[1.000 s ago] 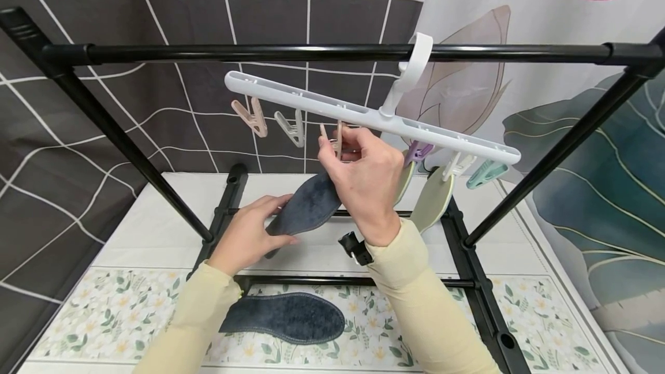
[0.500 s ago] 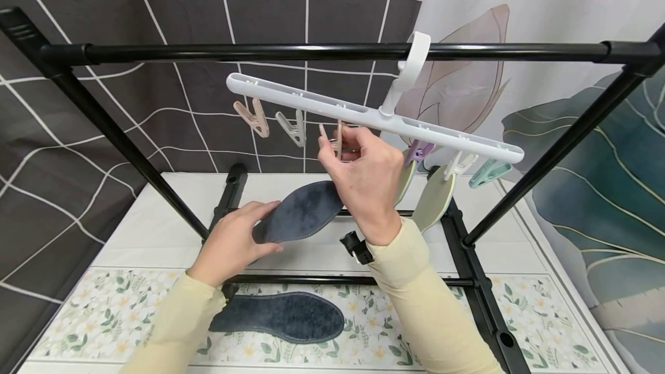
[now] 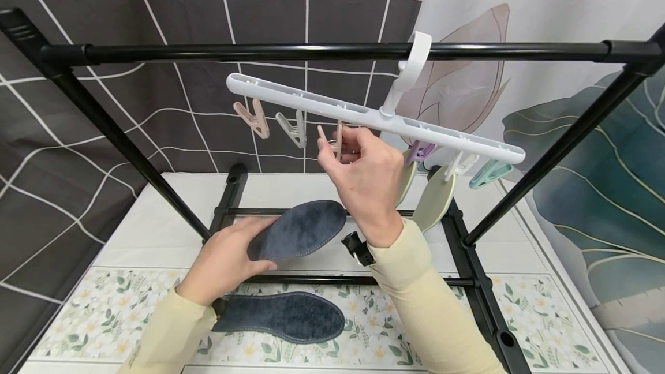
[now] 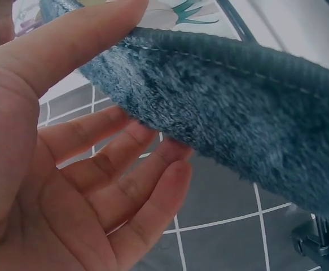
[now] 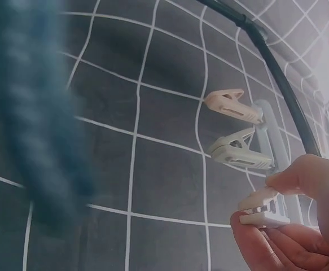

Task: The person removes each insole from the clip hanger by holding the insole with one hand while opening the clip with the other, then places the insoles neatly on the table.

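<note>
My left hand [image 3: 223,258] grips a dark blue fuzzy insole [image 3: 303,229] by one end, thumb on one face and fingers on the other. The left wrist view shows its stitched edge [image 4: 226,48] close up. My right hand [image 3: 366,172] pinches a pale clip [image 5: 260,212] under the white clip hanger [image 3: 358,114]. The held insole is below that clip, apart from it. A blurred blue edge of the insole [image 5: 37,113] fills the left of the right wrist view. Another dark insole [image 3: 286,316] lies flat on the floral cloth, partly behind my left wrist.
The hanger's hook [image 3: 418,62] goes over a black rack's top bar [image 3: 249,52]. A pink clip [image 3: 253,118] and a grey clip [image 3: 293,128] hang left of my right hand. To the right, a purple clip [image 3: 419,150] and white clip [image 3: 459,163] hold pale green insoles [image 3: 435,201]; a teal clip [image 3: 489,174] hangs beyond.
My left hand has lowered the insole and drawn it toward me, away from the clip. The right hand has stayed in place, pinching the clip.
</note>
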A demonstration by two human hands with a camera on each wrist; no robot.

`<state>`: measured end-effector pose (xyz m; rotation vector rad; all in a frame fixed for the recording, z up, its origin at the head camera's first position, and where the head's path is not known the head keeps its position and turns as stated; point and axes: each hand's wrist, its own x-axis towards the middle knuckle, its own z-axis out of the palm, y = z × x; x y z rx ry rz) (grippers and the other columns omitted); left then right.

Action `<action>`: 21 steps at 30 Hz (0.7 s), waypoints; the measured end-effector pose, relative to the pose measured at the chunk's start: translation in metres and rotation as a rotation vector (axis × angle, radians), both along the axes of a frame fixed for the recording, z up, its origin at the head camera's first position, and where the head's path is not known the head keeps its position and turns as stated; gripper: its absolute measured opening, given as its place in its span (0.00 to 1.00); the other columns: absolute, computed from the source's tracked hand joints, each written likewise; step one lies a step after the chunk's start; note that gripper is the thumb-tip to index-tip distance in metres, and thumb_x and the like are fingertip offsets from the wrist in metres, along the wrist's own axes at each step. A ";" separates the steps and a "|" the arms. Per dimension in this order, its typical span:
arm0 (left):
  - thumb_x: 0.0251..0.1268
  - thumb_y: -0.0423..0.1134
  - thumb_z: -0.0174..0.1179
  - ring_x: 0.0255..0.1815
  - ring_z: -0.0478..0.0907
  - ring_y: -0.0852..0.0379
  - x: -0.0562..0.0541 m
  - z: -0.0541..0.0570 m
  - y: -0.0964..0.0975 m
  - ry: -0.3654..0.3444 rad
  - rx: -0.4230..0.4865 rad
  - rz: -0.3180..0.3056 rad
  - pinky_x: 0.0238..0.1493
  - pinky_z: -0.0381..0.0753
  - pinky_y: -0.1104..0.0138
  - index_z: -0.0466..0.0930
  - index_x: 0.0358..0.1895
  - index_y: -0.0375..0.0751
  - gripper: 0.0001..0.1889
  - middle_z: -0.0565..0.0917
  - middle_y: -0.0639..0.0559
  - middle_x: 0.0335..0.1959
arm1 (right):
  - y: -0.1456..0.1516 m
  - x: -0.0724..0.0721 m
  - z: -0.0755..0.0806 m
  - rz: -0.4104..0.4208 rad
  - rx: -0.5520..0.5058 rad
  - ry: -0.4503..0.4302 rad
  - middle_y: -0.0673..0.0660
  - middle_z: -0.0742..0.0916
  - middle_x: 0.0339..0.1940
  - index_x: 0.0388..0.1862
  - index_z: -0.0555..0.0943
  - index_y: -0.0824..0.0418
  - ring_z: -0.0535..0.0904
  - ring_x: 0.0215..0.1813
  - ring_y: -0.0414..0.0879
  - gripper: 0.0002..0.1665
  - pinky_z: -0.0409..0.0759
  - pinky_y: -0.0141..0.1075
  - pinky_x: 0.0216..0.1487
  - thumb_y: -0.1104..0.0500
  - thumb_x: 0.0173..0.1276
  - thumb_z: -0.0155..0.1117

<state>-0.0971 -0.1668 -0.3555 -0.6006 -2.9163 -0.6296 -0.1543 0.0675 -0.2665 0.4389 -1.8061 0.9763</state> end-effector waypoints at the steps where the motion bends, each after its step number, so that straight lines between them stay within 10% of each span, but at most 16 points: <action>1: 0.45 0.48 0.81 0.61 0.78 0.40 0.001 -0.001 0.000 -0.002 -0.003 -0.002 0.55 0.79 0.44 0.76 0.68 0.45 0.42 0.80 0.46 0.62 | 0.000 0.000 0.000 0.000 0.000 0.000 0.55 0.90 0.25 0.33 0.87 0.66 0.86 0.23 0.41 0.10 0.84 0.35 0.26 0.60 0.57 0.74; 21: 0.41 0.45 0.83 0.49 0.84 0.50 0.029 -0.018 -0.003 -0.050 -0.049 -0.023 0.46 0.84 0.53 0.79 0.64 0.43 0.40 0.83 0.53 0.56 | 0.001 0.000 0.000 0.016 0.007 -0.004 0.55 0.90 0.25 0.34 0.87 0.66 0.86 0.24 0.41 0.10 0.84 0.34 0.26 0.60 0.57 0.74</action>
